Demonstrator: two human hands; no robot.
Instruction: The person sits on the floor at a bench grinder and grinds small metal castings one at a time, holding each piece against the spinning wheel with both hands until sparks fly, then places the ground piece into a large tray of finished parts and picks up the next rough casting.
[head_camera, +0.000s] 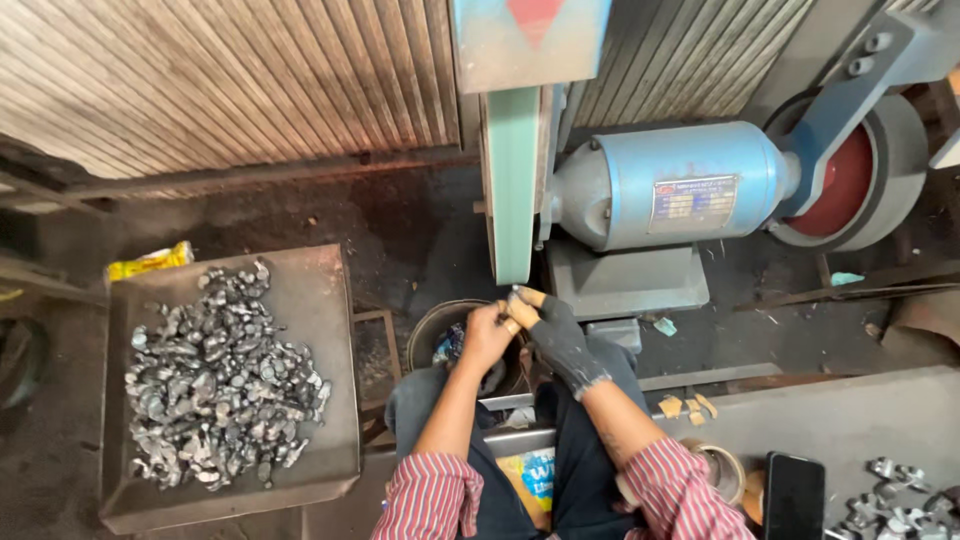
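My left hand (487, 335) is bare and my right hand (556, 335) wears a dark grey glove with open fingertips. Both hands meet just under the lower end of a green sanding belt (513, 180). Their fingers pinch something small between them; it is too small to identify. Below the hands sits a round dark bucket (432, 330). The belt runs from a blue motor (670, 185) that stands right of my hands.
A grey metal tray (320, 300) at the left holds a heap of several small silvery metal parts (215, 375). A black phone (793, 495) lies at the lower right next to more metal parts (900, 500) and a tape roll (722, 468). A red grinding wheel (845, 185) sits at the far right.
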